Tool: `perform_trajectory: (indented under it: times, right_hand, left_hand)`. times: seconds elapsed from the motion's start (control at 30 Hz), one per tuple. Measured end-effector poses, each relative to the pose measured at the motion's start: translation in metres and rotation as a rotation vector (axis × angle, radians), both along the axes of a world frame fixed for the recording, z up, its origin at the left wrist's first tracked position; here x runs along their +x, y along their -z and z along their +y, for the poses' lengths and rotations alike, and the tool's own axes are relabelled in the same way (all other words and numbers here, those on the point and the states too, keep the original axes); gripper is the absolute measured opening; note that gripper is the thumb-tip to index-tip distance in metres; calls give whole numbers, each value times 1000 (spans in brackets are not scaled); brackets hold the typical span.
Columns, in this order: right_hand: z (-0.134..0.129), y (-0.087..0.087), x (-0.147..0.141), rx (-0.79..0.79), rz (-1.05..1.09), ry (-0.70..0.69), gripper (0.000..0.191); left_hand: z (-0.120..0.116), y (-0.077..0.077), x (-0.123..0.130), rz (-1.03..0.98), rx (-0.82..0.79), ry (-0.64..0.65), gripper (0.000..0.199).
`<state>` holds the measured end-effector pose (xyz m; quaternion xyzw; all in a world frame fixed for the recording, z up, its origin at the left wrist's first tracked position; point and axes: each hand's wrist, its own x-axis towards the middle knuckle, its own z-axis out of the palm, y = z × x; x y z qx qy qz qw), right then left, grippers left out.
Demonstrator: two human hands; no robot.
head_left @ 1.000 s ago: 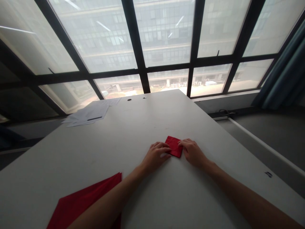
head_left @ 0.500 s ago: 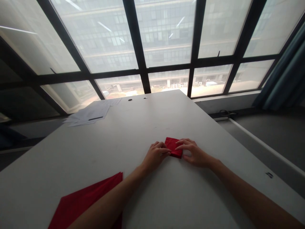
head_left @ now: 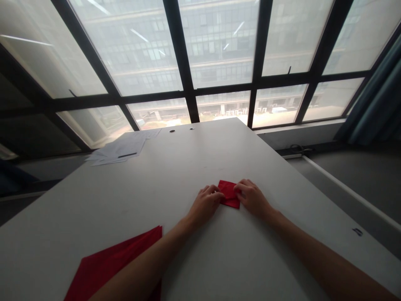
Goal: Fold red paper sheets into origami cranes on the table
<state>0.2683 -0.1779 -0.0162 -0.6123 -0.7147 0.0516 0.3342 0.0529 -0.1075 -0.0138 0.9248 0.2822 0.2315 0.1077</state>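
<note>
A small folded red cloth lies on the white table between my two hands. My left hand is closed on its left edge, the fingertips curled down over it. On the opposite side, my right hand pinches the right edge between thumb and bent fingers. A crease runs across the cloth, and its front edge shows between the hands. Closer to me on the left lies a larger red folded cloth, partly hidden under my left forearm.
Loose white papers with a dark pen on them lie at the far left of the table. A small dark clip-like mark is near the right edge. Tall windows stand behind; a blue curtain hangs at right.
My right hand's fingers have drawn in from lying spread over the small cloth to a pinch at its right edge. My left fingertips have curled more over the left edge.
</note>
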Motion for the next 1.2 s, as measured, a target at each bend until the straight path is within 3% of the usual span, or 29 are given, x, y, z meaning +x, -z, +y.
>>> perform_trajectory:
  times: [0.27,0.47,0.6,0.77,0.83,0.97,1.1,1.2]
  right_hand:
    - [-9,-8,-4,2,-108,-108,24]
    - [-13,-11,-7,-31,-140,-123,23]
    - [-13,-9,-6,-36,-136,-125,24]
    - [-13,-5,-4,-41,-139,-125,27]
    - [-13,-5,-4,-39,-144,-124,28]
    - [-16,-9,-6,-44,-163,-87,26]
    - [-22,-14,-15,-68,-191,-46,25]
    - [-25,-16,-21,-73,-201,-59,25]
  left_hand:
    - [-4,-4,0,19,24,17,28]
    - [5,-2,-2,-161,-134,-49,37]
    - [9,0,-4,-209,-190,-40,33]
    - [12,0,-5,-263,-281,-87,42]
    - [10,-1,-5,-236,-244,-60,47]
    - [1,-4,-5,-31,-23,19,54]
    - [0,-2,-6,54,50,-77,58]
    - [6,1,-7,-5,-3,-171,45]
